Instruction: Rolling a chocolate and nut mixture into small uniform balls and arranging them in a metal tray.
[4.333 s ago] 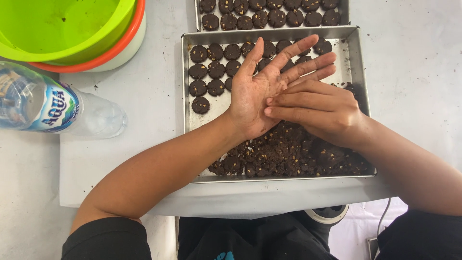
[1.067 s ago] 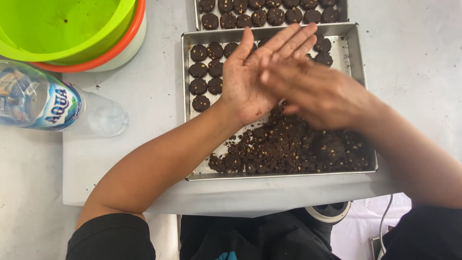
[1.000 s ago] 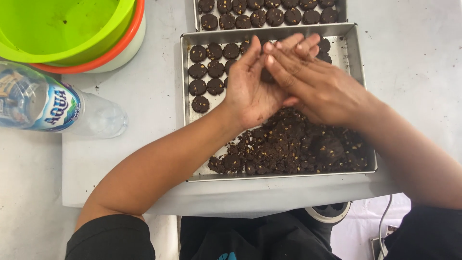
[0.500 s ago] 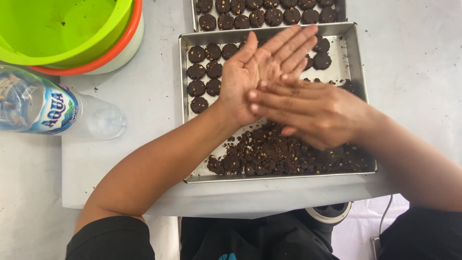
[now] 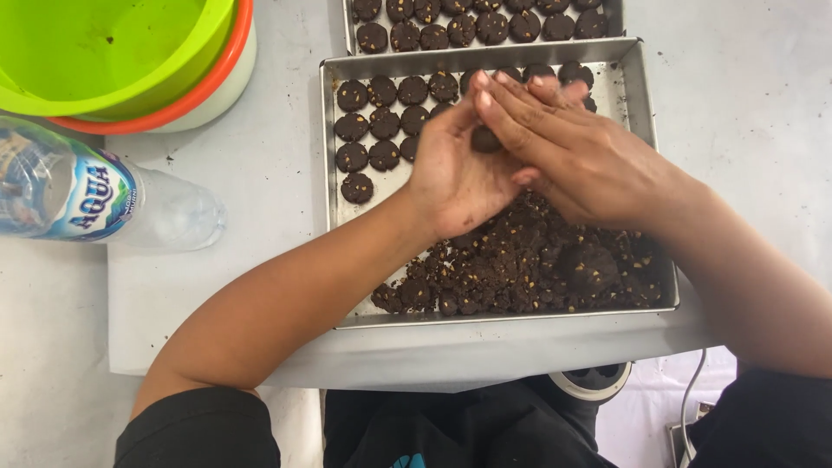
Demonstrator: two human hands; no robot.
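Over a metal baking tray (image 5: 326, 182), my left hand (image 5: 455, 173) lies palm up and my right hand (image 5: 576, 152) presses flat on it. A dark ball of chocolate dough (image 5: 485, 139) shows between the two palms. Rows of small round dark dough pieces (image 5: 381, 121) fill the tray's far left part. A heap of loose dark dough with pale nut bits (image 5: 529, 260) fills the tray's near half, just below my hands.
A second tray of round pieces (image 5: 485, 22) sits behind the first. Stacked green and orange bowls (image 5: 130, 61) stand at the far left. A clear plastic water bottle (image 5: 95, 195) lies on its side at left. White paper (image 5: 243, 173) covers the table.
My right hand has slid back and forth across my left palm, rolling the dough piece. The fingers of both hands are now more curled around it.
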